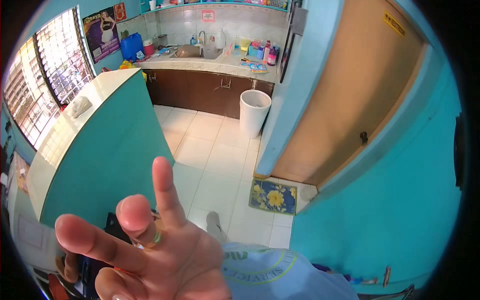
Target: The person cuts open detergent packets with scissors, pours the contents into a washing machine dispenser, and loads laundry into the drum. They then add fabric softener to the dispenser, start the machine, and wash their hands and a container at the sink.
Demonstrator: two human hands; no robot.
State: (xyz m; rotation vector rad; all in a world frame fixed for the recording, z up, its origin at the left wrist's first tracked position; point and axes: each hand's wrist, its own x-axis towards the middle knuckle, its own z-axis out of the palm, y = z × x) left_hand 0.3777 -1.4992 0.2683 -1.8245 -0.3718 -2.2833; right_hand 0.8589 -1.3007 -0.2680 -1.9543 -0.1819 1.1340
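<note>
My left hand (170,255) is raised close to the camera at the lower left, palm towards me. Its fingers are spread, with a greenish-gold ring (157,238) on one of them. Another digit curls near the bottom edge, and the hand is cut off there. I see nothing held in the palm. Below and to the right is the light blue shirt (280,272) I wear, with lettering on it, and one foot (214,222) shows on the tiles. My right hand is out of view. Dark items behind the fingers are partly hidden.
A teal half-wall (112,145) with a pale top stands left. Ahead, a kitchen counter (235,66) holds a sink, bottles and packets, with a white bin (255,112) before it. On the right are a brown door (335,100) and a blue floral mat (272,196).
</note>
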